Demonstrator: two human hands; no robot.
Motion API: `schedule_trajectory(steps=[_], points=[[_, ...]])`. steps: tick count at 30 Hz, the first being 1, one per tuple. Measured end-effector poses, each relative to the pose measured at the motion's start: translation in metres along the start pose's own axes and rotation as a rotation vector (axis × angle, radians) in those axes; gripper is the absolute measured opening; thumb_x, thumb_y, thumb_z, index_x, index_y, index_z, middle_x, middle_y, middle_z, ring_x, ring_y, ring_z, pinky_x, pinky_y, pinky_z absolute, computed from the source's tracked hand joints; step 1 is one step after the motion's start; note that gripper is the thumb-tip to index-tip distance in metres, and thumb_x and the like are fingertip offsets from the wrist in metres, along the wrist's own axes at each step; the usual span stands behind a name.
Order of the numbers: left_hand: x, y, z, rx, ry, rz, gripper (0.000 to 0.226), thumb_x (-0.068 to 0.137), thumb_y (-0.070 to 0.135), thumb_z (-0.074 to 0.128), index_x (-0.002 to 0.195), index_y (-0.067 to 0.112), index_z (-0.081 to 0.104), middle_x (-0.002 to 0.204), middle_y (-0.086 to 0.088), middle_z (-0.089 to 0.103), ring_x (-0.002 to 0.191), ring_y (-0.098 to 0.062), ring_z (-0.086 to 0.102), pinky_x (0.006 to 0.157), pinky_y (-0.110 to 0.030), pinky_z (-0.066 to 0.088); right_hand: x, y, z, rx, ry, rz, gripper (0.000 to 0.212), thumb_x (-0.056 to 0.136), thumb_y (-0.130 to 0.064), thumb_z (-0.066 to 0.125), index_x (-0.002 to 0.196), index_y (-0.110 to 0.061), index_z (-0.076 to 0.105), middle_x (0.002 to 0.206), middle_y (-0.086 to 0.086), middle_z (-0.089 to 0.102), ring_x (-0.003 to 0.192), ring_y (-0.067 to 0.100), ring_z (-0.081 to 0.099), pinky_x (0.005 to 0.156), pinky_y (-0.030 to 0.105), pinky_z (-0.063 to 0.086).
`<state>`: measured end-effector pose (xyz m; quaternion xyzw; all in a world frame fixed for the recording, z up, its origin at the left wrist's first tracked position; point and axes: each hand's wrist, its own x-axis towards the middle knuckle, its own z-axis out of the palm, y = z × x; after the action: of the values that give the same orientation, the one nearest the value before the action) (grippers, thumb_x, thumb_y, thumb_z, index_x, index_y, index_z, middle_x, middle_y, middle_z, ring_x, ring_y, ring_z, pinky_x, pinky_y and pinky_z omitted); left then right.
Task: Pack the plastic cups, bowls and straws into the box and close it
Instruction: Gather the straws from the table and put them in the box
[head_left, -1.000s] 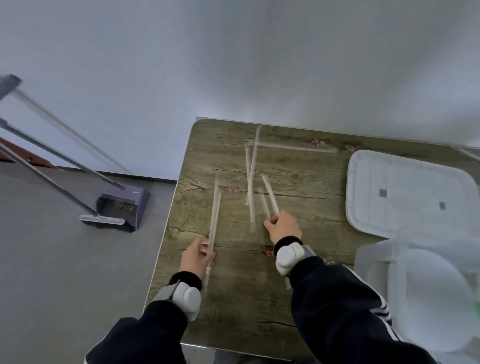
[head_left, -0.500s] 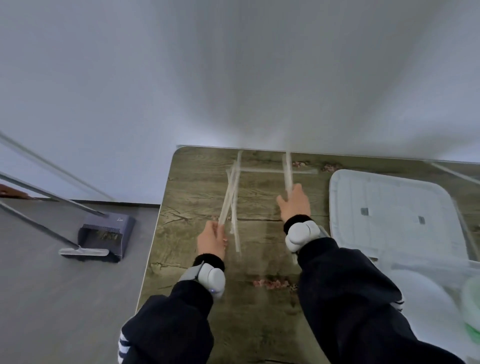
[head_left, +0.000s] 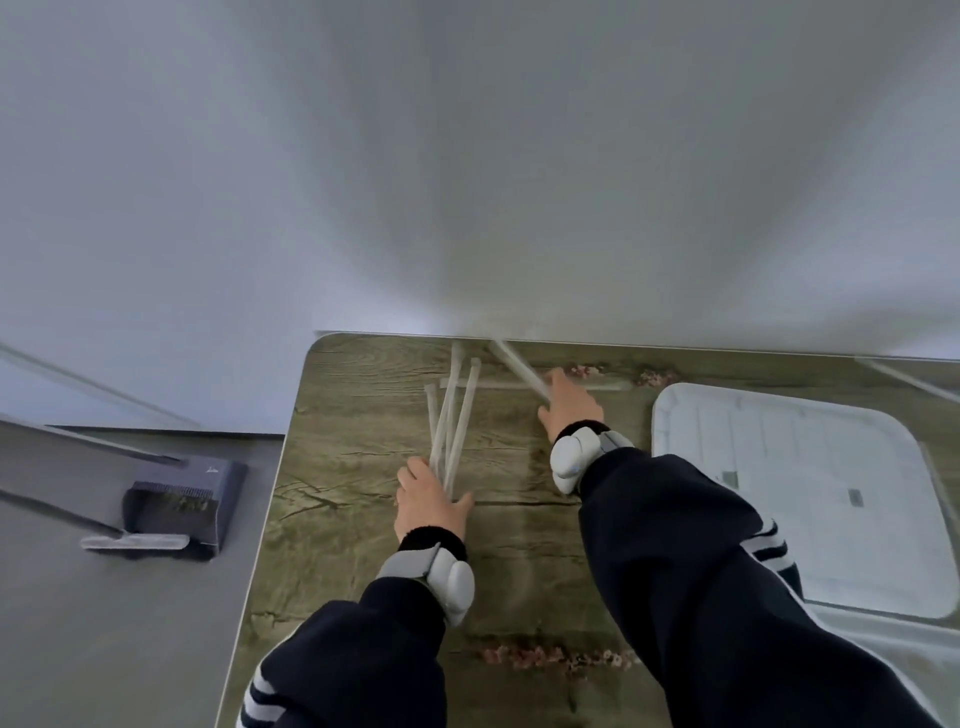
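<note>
Both hands work among wrapped straws on the wood-grain table. My left hand grips the near ends of a bunch of three straws that fan out towards the wall. My right hand reaches further back and holds a single straw that slants up to the left. One more straw lies flat crosswise under my right hand near the table's far edge. The box's white lid lies flat on the right. No cups or bowls show in this view.
A white wall stands directly behind the table's far edge. A dustpan with a broom sits on the grey floor to the left. Part of a clear plastic rim shows at the right, below the lid.
Both hands moved away from me towards the wall. My left hand gathered more straws into its bunch. My right hand carried its straw to the far edge. The view tilted up, hiding the box.
</note>
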<state>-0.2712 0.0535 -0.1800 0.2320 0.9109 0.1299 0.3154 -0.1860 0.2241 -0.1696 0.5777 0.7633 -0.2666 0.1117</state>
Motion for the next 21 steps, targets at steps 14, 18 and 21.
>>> schedule_trajectory(steps=[14, 18, 21], points=[[-0.008, -0.024, -0.011, 0.073, -0.029, -0.024, 0.016, 0.094, 0.021, 0.041, 0.100, 0.007, 0.038, 0.107, -0.016, 0.056, 0.094, -0.034, 0.059, 0.069, -0.039, 0.045, -0.034, -0.010, 0.024, 0.028, -0.147, 0.037, 0.036, 0.090, -0.025, 0.052, 0.119, -0.005, 0.043, 0.115, 0.013, 0.057, 0.090, 0.028, 0.059, 0.068, 0.034, 0.041], [-0.028, -0.042, -0.026, -0.145, -0.124, 0.025, 0.008, 0.095, 0.015, 0.038, 0.099, 0.009, 0.035, 0.095, -0.020, 0.059, 0.075, -0.033, 0.059, 0.069, -0.045, 0.052, -0.064, -0.011, 0.009, 0.128, -0.105, 0.073, 0.032, 0.094, -0.024, 0.048, 0.118, -0.005, 0.039, 0.111, 0.014, 0.062, 0.081, 0.028, 0.058, 0.065, 0.035, 0.043], [-0.041, -0.051, -0.035, -0.234, -0.116, 0.110, 0.009, 0.097, 0.017, 0.038, 0.103, 0.010, 0.039, 0.082, -0.014, 0.055, 0.066, -0.027, 0.051, 0.060, -0.039, 0.047, -0.084, -0.012, -0.006, 0.257, -0.062, 0.109, 0.032, 0.094, -0.021, 0.045, 0.119, -0.002, 0.041, 0.114, 0.018, 0.060, 0.094, 0.033, 0.062, 0.070, 0.036, 0.044]])
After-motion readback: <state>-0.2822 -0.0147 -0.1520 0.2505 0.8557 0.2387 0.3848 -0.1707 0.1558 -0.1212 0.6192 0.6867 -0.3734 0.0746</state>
